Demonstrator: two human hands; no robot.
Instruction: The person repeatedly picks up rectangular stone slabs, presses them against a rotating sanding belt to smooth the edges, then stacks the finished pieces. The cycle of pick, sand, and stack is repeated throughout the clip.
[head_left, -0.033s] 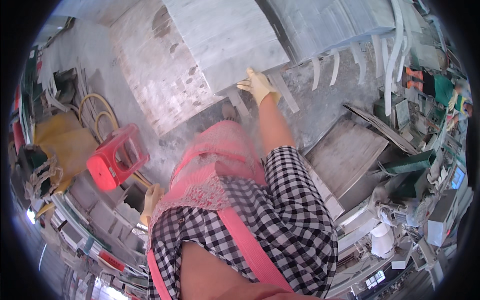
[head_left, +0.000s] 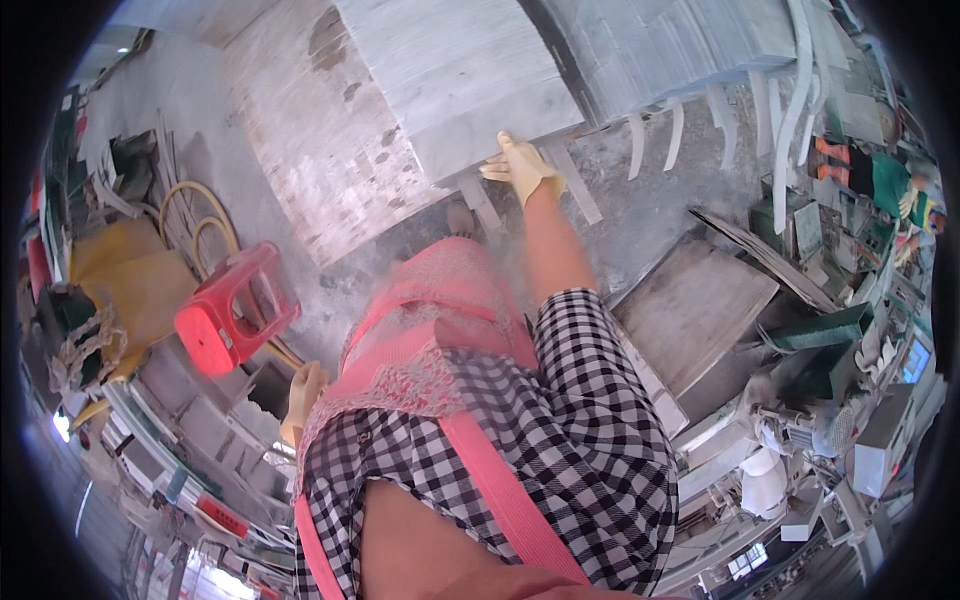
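My right hand, in a pale yellowish glove, rests at the near edge of a flat grey sheet. Its fingers are stretched and apart, touching the sheet's edge rather than wrapped round it. The sheet lies on or beside a larger whitish board with worn, dark-stained patches. Low at my left side hangs my left hand, gloved the same way. It is partly cut off by my apron, its fingers look loosely extended, and I see nothing in it.
A red plastic stool stands to the left, near a yellow hose. Stacked grey sheets with hanging pale strips are at the far right. A wooden board lies to my right. Another person is at the right rim.
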